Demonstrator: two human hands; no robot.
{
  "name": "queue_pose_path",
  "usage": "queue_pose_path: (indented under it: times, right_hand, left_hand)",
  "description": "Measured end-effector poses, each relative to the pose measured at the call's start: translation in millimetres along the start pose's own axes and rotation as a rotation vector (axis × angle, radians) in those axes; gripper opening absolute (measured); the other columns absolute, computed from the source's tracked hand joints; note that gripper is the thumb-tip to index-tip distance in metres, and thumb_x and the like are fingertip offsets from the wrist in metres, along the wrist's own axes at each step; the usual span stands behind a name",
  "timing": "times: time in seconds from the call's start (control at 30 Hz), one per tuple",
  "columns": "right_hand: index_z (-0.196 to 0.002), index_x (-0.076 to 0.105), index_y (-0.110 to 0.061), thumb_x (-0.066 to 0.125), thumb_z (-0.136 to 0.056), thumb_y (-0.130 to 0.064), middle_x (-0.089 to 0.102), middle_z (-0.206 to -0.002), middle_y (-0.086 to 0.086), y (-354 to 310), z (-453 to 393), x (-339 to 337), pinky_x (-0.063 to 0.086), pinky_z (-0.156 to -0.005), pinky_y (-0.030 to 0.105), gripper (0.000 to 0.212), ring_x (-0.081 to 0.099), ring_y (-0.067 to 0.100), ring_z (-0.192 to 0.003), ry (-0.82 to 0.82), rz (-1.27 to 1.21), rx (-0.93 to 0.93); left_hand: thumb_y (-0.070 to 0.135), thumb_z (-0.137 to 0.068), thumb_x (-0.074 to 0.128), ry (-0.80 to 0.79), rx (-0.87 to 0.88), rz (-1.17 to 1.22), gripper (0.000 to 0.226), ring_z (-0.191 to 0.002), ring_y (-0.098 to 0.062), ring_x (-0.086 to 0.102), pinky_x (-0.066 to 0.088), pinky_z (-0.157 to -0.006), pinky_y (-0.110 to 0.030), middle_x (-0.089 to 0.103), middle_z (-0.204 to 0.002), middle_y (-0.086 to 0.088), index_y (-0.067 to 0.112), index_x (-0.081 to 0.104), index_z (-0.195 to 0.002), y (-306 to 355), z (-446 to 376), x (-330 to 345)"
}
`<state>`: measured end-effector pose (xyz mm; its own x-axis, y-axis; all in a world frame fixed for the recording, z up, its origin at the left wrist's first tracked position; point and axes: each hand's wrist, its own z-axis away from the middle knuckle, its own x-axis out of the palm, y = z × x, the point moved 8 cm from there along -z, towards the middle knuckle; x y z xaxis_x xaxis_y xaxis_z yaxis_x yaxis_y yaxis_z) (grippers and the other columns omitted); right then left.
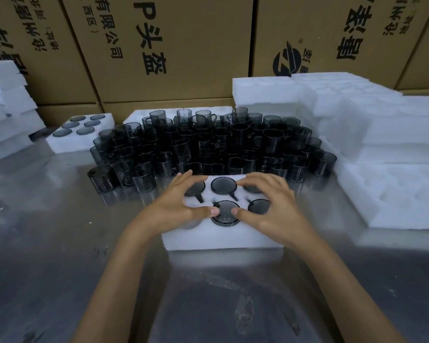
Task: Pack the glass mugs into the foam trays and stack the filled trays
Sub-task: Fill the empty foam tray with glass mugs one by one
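left hand (pixel 183 201): fingers spread and lightly bent over the tray's left side, thumb tip on the rim of the near-centre mug (pixel 225 214). Pressing, not gripping.
right hand (pixel 270 201): mirrored on the right side, thumb on the same mug's rim, fingertips over the far-right pocket. Nothing clasped.
near-centre mug: sat upside down in its pocket, base still proud of the foam; far-centre mug (pixel 224 185) looked flush.
foam tray (pixel 221 240): six-pocket block near the table's front-middle. Five dark bases showed; the near-left pocket was under the left hand, so fill state there unknown.
step, my read: seating the last mug before the tray goes to a stack.
how to do it well: push straight down with both thumbs evenly, handle lined up with its slot, stop at flush. Tilted pressure could tear foam or chip glass.
loose mugs (pixel 208 144): dense cluster just behind the tray, mid-table, so plenty left.
filled tray (pixel 81 134): toward the far-left of the steel table (pixel 60 243).
empty trays (pixel 357 120): piled along the right edge.
cardboard cartons (pixel 171 45): walled the far side.
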<state>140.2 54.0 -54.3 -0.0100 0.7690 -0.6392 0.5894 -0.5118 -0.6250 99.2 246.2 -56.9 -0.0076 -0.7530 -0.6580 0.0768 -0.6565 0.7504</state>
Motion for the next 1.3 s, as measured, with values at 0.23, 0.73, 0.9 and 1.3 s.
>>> queue_pose_path:
  times: [0.23,0.73,0.9,1.3]
  right_hand:
    - [-0.098,0.071,-0.035,0.072,-0.087,-0.019,0.068,-0.109,-0.019,34.8,-5.1,-15.1,0.043,-0.094,0.017,0.020,0.058,0.001,-0.109,0.191,-0.461,0.198]
    - [-0.125,0.057,-0.039,0.062,-0.087,-0.027,0.059,-0.115,0.003,114.6,-24.0,-19.8,0.041,-0.102,0.045,0.040,0.055,0.028,-0.112,0.245,0.140,0.450]
    - [-0.088,0.056,-0.039,0.066,-0.088,-0.009,0.054,-0.112,0.000,114.2,-20.1,-25.8,0.049,-0.091,0.033,0.032,0.057,0.014,-0.094,0.350,-0.096,0.339]
    - [-0.085,0.058,-0.032,0.071,-0.081,-0.015,0.052,-0.133,-0.025,28.9,-12.7,-57.2,0.040,-0.090,0.008,0.023,0.055,0.001,-0.121,0.520,-0.186,-0.046]
  left_hand:
    - [0.047,-0.079,0.076,0.022,0.008,0.006,0.069,-0.150,-0.002,-0.003,0.008,-0.124,-0.042,0.014,-0.163,0.017,0.042,0.045,-0.141,-8.7,-4.9,1.9]
    - [0.045,-0.080,0.075,0.278,0.085,-0.091,0.047,-0.143,-0.008,0.031,0.027,-0.118,-0.047,0.035,-0.154,0.018,0.040,0.062,-0.125,1.8,-9.9,2.0]
    - [0.045,-0.079,0.077,0.288,0.075,-0.066,0.043,-0.141,-0.007,0.033,0.027,-0.118,-0.048,0.038,-0.151,0.020,0.043,0.064,-0.120,2.6,-8.8,0.3]
    - [0.044,-0.091,0.063,0.369,0.174,-0.101,0.028,-0.139,-0.004,0.033,0.017,-0.109,-0.025,0.047,-0.144,0.020,0.036,0.068,-0.118,14.5,-3.9,-6.7]
